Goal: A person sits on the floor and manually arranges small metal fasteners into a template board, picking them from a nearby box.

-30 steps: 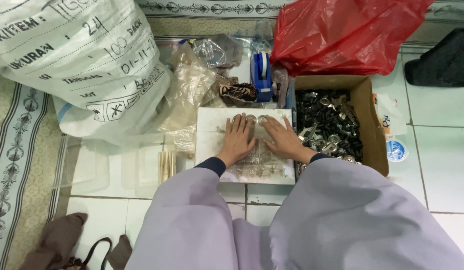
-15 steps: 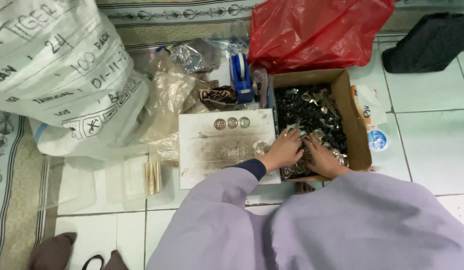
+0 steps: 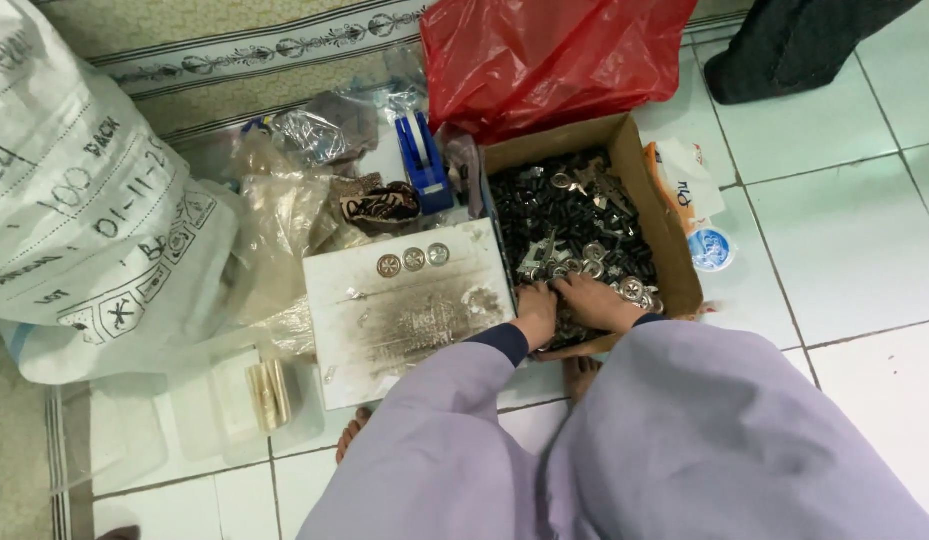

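Both my hands reach into a brown cardboard box [image 3: 663, 232] filled with small dark and silvery metal parts [image 3: 565, 215]. My left hand [image 3: 536, 311] rests palm down at the box's near left corner, fingers curled into the parts. My right hand [image 3: 597, 300] lies beside it on the parts, touching several round silvery pieces. Whether either hand grips a piece is hidden. To the left lies a worn white board [image 3: 405, 315] with three round silver pieces [image 3: 414, 260] in a row near its far edge. Lilac sleeves cover my arms.
A red plastic bag [image 3: 545, 55] sits behind the box. A blue tape dispenser [image 3: 423, 160] and crumpled clear bags [image 3: 285, 215] lie behind the board. A large white printed sack [image 3: 85, 210] fills the left. A small plastic pack [image 3: 690, 200] lies right of the box. Tiled floor surrounds.
My hands left the white board and moved right into the cardboard box, settling at its near edge. Three round pieces stay on the board.
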